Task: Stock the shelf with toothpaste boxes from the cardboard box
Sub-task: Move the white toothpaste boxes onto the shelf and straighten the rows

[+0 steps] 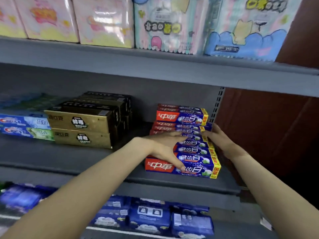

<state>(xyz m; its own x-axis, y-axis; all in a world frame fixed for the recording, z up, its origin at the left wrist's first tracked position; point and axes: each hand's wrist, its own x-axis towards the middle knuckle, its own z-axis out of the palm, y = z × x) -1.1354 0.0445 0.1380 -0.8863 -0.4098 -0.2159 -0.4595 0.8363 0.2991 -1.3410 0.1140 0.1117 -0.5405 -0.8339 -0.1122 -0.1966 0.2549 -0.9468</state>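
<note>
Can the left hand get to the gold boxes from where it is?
Probably yes. The left hand rests on the red and blue toothpaste boxes, and only bare grey shelf lies between it and the gold boxes to its left. Nothing blocks that sideways path.

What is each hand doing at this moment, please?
Left hand: open, fingers straight, resting on the red and blue toothpaste boxes.
Right hand: touches the boxes' right ends; whether it grips them cannot be told.
</note>
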